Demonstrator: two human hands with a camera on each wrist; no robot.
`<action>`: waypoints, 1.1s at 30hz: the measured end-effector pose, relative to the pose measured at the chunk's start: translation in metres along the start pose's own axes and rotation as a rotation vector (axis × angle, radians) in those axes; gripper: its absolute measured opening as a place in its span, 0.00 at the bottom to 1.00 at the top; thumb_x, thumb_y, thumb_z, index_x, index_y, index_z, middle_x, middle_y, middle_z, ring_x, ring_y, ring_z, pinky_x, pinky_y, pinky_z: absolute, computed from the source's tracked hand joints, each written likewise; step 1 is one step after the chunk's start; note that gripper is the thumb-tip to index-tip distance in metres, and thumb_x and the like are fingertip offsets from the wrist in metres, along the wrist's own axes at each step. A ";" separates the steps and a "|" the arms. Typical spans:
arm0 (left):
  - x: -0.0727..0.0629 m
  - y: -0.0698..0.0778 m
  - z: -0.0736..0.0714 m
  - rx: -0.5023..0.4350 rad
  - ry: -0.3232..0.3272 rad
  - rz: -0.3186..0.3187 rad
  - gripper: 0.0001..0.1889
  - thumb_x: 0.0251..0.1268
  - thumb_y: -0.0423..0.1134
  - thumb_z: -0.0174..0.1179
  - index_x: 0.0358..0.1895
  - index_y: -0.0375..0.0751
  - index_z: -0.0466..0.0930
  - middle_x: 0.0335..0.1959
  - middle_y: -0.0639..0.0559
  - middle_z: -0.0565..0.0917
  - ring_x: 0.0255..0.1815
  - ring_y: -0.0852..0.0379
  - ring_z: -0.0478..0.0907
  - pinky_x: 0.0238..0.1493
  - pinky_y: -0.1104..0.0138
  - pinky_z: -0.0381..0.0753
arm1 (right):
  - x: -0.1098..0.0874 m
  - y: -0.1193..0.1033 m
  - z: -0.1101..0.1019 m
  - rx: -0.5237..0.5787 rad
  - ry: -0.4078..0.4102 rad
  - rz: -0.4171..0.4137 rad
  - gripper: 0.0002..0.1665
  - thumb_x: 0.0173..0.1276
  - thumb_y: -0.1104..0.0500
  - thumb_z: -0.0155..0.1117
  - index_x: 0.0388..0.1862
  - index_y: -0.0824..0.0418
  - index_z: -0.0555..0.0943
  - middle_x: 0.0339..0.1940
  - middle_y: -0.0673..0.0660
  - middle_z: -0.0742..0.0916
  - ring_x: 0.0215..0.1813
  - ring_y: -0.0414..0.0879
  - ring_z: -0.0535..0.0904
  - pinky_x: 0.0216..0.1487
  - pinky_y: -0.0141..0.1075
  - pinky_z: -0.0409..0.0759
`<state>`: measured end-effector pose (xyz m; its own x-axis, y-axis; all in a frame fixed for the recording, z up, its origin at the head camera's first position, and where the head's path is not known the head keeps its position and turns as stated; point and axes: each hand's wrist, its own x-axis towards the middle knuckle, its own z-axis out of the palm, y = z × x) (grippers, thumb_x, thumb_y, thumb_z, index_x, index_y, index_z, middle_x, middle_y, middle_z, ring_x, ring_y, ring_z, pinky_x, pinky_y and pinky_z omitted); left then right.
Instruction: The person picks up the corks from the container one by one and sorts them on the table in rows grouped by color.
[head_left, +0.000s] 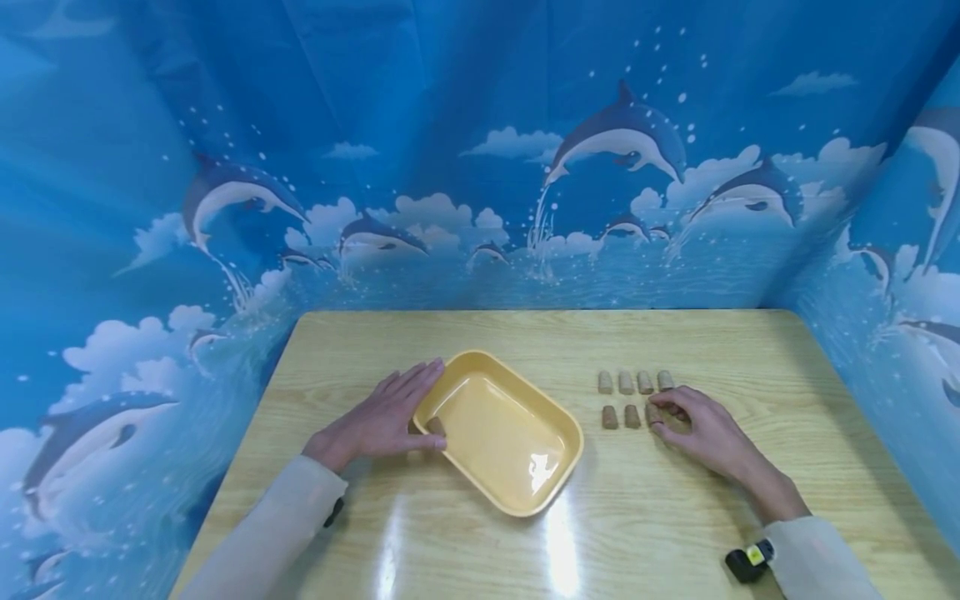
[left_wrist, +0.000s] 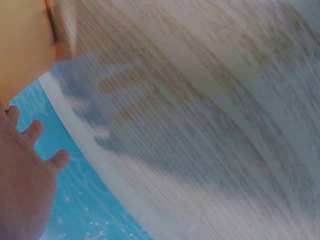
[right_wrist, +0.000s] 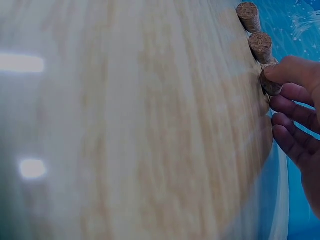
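My right hand pinches a dark brown cork stopper between thumb and fingers at the right end of the front row. Two similar dark corks stand to its left. Behind them is a row of several paler corks. My left hand rests against the left rim of a yellow rectangular tray, its fingers extended and thumb over the edge. One brown cork sits in the tray's left corner, beside that thumb. In the left wrist view, part of the tray shows above the left hand.
A light wood-grain table carries everything. Blue cloth printed with dolphins hangs behind it and along both sides. A small black device is at the right wrist. Light glares off the table's near part.
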<state>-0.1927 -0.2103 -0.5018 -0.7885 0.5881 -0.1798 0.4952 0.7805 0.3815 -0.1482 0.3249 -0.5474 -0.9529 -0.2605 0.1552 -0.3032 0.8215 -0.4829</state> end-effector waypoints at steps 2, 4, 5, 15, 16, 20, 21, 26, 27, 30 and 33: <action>0.000 0.000 0.000 -0.002 0.002 -0.001 0.62 0.67 0.79 0.61 0.92 0.59 0.34 0.94 0.58 0.39 0.94 0.44 0.41 0.91 0.38 0.43 | 0.000 0.000 0.000 0.001 -0.003 0.004 0.23 0.70 0.56 0.79 0.62 0.61 0.87 0.52 0.55 0.90 0.50 0.50 0.86 0.51 0.46 0.87; 0.000 0.000 0.000 -0.001 0.003 -0.001 0.62 0.67 0.79 0.60 0.92 0.59 0.34 0.94 0.58 0.39 0.94 0.44 0.41 0.91 0.38 0.43 | 0.000 -0.001 -0.001 0.006 -0.007 0.010 0.24 0.71 0.55 0.79 0.62 0.61 0.87 0.52 0.55 0.90 0.50 0.50 0.86 0.50 0.45 0.87; 0.000 0.000 0.000 -0.001 0.002 -0.002 0.62 0.67 0.79 0.60 0.92 0.59 0.34 0.94 0.58 0.39 0.94 0.44 0.41 0.91 0.38 0.43 | -0.001 -0.002 -0.001 0.011 -0.009 0.015 0.24 0.71 0.55 0.79 0.62 0.61 0.87 0.52 0.55 0.90 0.50 0.50 0.86 0.50 0.45 0.87; 0.000 -0.002 0.002 0.019 0.004 0.019 0.62 0.69 0.78 0.61 0.92 0.58 0.32 0.94 0.58 0.39 0.94 0.44 0.41 0.91 0.39 0.44 | 0.002 -0.008 -0.012 0.061 0.022 0.045 0.25 0.72 0.52 0.79 0.63 0.60 0.87 0.52 0.55 0.90 0.50 0.51 0.86 0.51 0.42 0.88; 0.000 -0.002 0.002 0.022 0.004 0.024 0.62 0.69 0.78 0.60 0.92 0.58 0.32 0.94 0.58 0.38 0.94 0.45 0.41 0.91 0.39 0.44 | 0.003 -0.009 -0.013 0.069 0.026 0.041 0.25 0.72 0.52 0.79 0.63 0.60 0.87 0.52 0.56 0.90 0.51 0.52 0.87 0.52 0.43 0.88; 0.001 -0.002 0.001 0.021 0.007 0.032 0.62 0.68 0.79 0.59 0.92 0.57 0.32 0.94 0.58 0.38 0.94 0.45 0.41 0.91 0.39 0.44 | 0.009 -0.014 -0.016 0.082 0.025 0.028 0.25 0.73 0.53 0.78 0.65 0.59 0.86 0.55 0.57 0.90 0.53 0.54 0.87 0.54 0.51 0.87; 0.001 -0.002 0.001 0.020 0.007 0.032 0.62 0.68 0.79 0.59 0.92 0.57 0.33 0.94 0.58 0.38 0.94 0.45 0.41 0.91 0.39 0.44 | 0.011 -0.016 -0.016 0.086 0.023 0.023 0.25 0.73 0.53 0.78 0.66 0.59 0.86 0.55 0.57 0.90 0.54 0.55 0.87 0.55 0.52 0.87; 0.001 -0.003 0.002 0.026 0.000 0.027 0.62 0.69 0.79 0.59 0.92 0.57 0.32 0.94 0.57 0.38 0.94 0.45 0.41 0.91 0.39 0.44 | 0.023 -0.030 -0.015 0.110 0.027 -0.018 0.23 0.74 0.57 0.77 0.64 0.60 0.86 0.55 0.57 0.90 0.52 0.54 0.87 0.52 0.53 0.88; 0.001 -0.003 0.002 0.027 -0.001 0.026 0.62 0.69 0.79 0.59 0.92 0.57 0.31 0.94 0.58 0.38 0.94 0.45 0.41 0.91 0.40 0.44 | 0.025 -0.033 -0.014 0.117 0.028 -0.028 0.23 0.73 0.57 0.77 0.64 0.60 0.86 0.54 0.57 0.90 0.51 0.54 0.87 0.51 0.53 0.89; 0.001 -0.003 0.002 0.026 -0.002 0.023 0.63 0.68 0.80 0.59 0.92 0.58 0.31 0.94 0.58 0.38 0.94 0.45 0.41 0.91 0.40 0.43 | 0.033 -0.045 -0.011 0.141 0.016 -0.057 0.22 0.73 0.58 0.76 0.64 0.61 0.86 0.54 0.58 0.90 0.51 0.54 0.87 0.51 0.53 0.89; 0.001 -0.003 0.002 0.021 -0.003 0.018 0.63 0.68 0.80 0.58 0.92 0.58 0.32 0.94 0.58 0.38 0.94 0.45 0.41 0.92 0.40 0.43 | 0.042 -0.056 -0.006 0.165 -0.001 -0.073 0.23 0.74 0.58 0.76 0.65 0.60 0.86 0.56 0.58 0.90 0.52 0.54 0.87 0.52 0.53 0.90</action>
<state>-0.1947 -0.2117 -0.5048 -0.7783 0.6028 -0.1760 0.5170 0.7741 0.3653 -0.1711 0.2713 -0.5089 -0.9282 -0.3174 0.1940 -0.3679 0.7057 -0.6055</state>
